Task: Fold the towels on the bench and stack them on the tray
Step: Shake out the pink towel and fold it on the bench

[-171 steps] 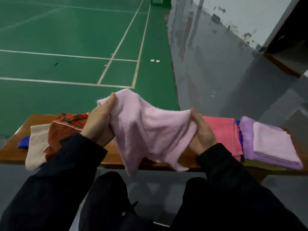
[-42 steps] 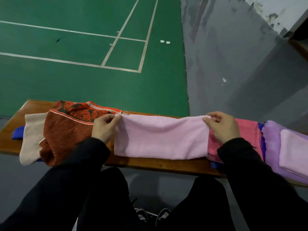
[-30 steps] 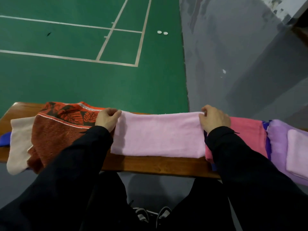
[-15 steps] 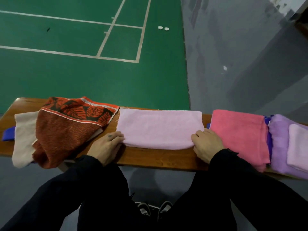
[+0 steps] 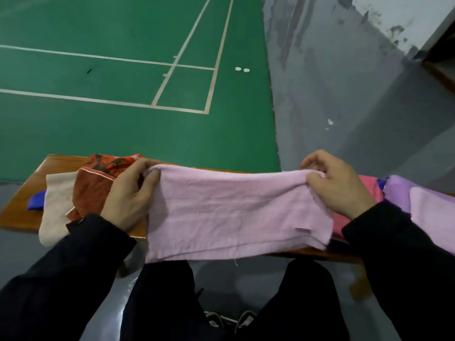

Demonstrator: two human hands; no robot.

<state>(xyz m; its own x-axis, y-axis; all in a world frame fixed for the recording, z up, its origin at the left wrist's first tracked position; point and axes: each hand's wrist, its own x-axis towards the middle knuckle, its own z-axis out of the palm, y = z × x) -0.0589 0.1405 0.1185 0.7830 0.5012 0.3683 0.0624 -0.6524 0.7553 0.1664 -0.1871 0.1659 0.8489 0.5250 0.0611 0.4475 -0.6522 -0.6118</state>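
Pink towel (image 5: 234, 212) hangs over the bench (image 5: 22, 205), held up by left hand (image 5: 130, 193) and right hand (image 5: 342, 188), fingers pinching its top corners. It looks soft, light and floppy, so corners are the best spots to hold.
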